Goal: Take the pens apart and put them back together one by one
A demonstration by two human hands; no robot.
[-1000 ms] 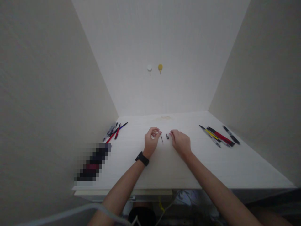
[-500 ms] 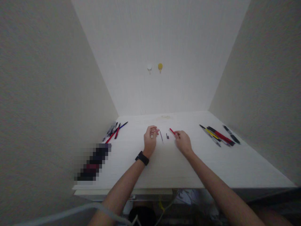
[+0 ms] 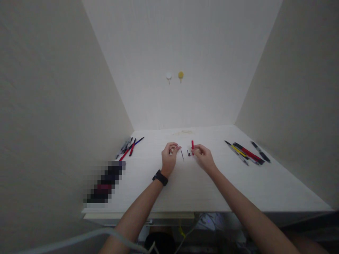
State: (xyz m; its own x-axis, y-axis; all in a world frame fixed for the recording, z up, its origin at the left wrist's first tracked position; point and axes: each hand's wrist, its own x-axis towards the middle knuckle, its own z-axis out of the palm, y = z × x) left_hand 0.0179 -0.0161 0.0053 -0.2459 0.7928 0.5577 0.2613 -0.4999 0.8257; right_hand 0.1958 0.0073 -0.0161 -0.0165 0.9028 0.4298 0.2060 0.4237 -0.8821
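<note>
Near the middle of the white table, my left hand (image 3: 170,155) is closed in a pinch. A thin dark pen refill (image 3: 182,155) runs down from its fingertips, its lower end near the tabletop. My right hand (image 3: 203,157) grips a short red pen barrel (image 3: 192,143) between thumb and fingers. The barrel points away from me, almost in line with my view. Small black pen parts (image 3: 189,153) lie between the two hands, just left of the barrel. Their exact shape is too small to make out.
Several pens, among them a red pen (image 3: 132,149), lie at the left edge below a pixelated patch. On the right lie several more, including a yellow pen (image 3: 240,151) and a black pen (image 3: 261,151). Walls enclose the table (image 3: 190,190); a pale cable (image 3: 106,231) crosses the lower left.
My right hand has moved slightly left and turned the red barrel from slanting to nearly straight away from me. My left hand has shifted only a little.
</note>
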